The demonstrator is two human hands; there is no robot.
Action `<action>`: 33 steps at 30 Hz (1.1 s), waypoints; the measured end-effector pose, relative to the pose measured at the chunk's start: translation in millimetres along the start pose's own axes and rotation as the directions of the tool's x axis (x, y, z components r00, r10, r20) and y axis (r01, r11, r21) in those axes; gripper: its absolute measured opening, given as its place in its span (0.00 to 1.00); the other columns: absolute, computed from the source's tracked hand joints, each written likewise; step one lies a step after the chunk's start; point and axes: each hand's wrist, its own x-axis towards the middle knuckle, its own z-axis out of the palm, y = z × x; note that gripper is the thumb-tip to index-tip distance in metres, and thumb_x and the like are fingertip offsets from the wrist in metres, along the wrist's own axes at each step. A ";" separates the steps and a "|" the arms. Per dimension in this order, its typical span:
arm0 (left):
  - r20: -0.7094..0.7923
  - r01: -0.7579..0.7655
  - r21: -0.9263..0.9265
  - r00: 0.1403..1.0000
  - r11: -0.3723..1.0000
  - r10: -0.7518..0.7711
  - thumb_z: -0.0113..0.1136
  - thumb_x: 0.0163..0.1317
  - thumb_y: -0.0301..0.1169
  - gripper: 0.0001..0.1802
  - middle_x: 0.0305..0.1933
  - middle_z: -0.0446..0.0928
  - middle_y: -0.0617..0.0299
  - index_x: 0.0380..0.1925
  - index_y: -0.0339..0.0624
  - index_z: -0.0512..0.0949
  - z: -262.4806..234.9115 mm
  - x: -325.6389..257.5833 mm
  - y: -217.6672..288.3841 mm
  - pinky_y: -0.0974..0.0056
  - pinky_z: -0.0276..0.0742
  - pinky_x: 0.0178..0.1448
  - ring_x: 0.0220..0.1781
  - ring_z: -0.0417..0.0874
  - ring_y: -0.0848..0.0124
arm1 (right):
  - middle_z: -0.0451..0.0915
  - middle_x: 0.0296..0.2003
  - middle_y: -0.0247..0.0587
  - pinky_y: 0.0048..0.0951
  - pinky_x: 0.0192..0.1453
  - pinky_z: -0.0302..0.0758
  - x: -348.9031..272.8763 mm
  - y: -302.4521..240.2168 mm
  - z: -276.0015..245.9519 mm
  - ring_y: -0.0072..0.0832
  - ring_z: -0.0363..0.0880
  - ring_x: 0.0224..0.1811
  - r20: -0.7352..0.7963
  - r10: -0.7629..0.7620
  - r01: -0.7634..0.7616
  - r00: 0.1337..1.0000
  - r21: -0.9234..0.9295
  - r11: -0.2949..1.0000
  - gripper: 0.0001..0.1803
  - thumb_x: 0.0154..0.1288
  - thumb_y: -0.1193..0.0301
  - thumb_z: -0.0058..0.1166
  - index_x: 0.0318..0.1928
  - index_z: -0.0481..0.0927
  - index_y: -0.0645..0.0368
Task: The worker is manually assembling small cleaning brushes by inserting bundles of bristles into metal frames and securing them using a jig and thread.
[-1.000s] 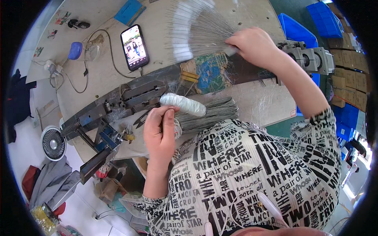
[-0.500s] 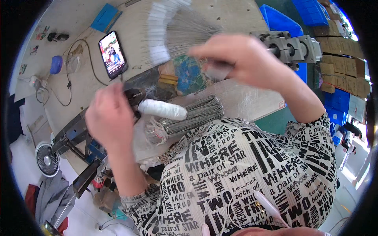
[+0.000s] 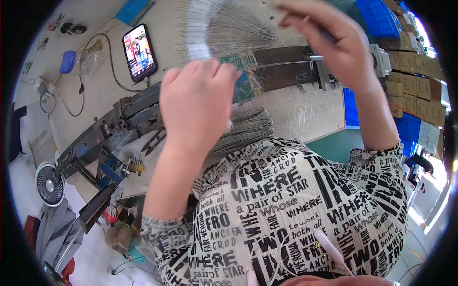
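Surface: pale workbench (image 3: 107,93), its near edge running diagonally from lower left toward centre; bare top is left between the cable and the phone.
Machine: long metal rail fixture (image 3: 114,126) along that edge; snips (image 3: 153,141) lie just beside it.
Left hand (image 3: 198,107): raised above the bench, back to the camera, fingers curled loosely; whether it grips anything cannot be told.
Right hand (image 3: 329,43): raised at top right, fingertips pinched on the narrow end of a fan of thin grey wires (image 3: 224,26).
Wire bundle (image 3: 241,131): lies flat on the bench, partly hidden under the left hand.
Containers: blue crates (image 3: 381,16) at top right, contents not visible.
Phone (image 3: 140,52): flat, screen lit.
Floor: 1 small fan (image 3: 49,183) at left.
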 end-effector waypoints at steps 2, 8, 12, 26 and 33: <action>0.012 0.010 0.009 1.000 1.000 -0.010 0.62 0.53 0.32 0.02 0.27 0.75 0.72 0.26 0.52 0.79 -14.4 -16.2 -2.8 0.63 0.66 0.41 0.34 0.77 0.72 | 0.82 0.38 0.36 0.31 0.42 0.76 -18.9 1.7 19.0 0.32 0.81 0.38 0.258 0.047 -0.042 0.965 -0.025 0.999 0.19 0.57 0.78 0.60 0.51 0.81 0.56; -0.062 0.168 0.200 0.985 0.965 -0.159 0.63 0.58 0.31 0.05 0.38 0.76 0.67 0.35 0.50 0.81 -53.8 -65.8 -11.4 0.67 0.65 0.51 0.40 0.77 0.72 | 0.79 0.36 0.35 0.40 0.39 0.76 1.5 -38.9 77.4 0.39 0.81 0.36 0.371 -0.134 0.184 0.919 -0.103 0.978 0.10 0.51 0.73 0.61 0.36 0.80 0.52; 0.174 0.625 -0.726 0.570 0.286 -0.803 0.56 0.70 0.35 0.16 0.42 0.78 0.60 0.53 0.37 0.74 -26.3 -116.6 -7.7 0.63 0.70 0.59 0.48 0.77 0.71 | 0.78 0.32 0.35 0.40 0.39 0.77 11.0 -29.5 100.7 0.40 0.81 0.37 0.381 -0.161 0.223 0.910 -0.125 0.967 0.08 0.53 0.72 0.60 0.35 0.80 0.53; 0.465 0.706 -0.602 0.690 0.373 -0.554 0.63 0.63 0.38 0.25 0.50 0.77 0.45 0.53 0.31 0.72 38.1 -115.5 -20.3 0.55 0.72 0.57 0.54 0.79 0.57 | 0.81 0.39 0.34 0.40 0.45 0.76 22.4 -26.9 106.4 0.38 0.80 0.43 0.492 -0.118 0.183 0.863 -0.086 0.979 0.13 0.52 0.74 0.59 0.42 0.80 0.53; 0.537 0.723 -0.670 0.316 -0.169 -0.782 0.57 0.68 0.45 0.25 0.48 0.80 0.56 0.50 0.32 0.78 -11.7 -199.6 -55.2 0.63 0.73 0.58 0.48 0.79 0.68 | 0.78 0.47 0.44 0.38 0.51 0.75 -16.9 -35.9 82.0 0.42 0.78 0.48 0.452 -0.297 0.375 0.841 -0.093 0.922 0.20 0.52 0.75 0.60 0.49 0.78 0.54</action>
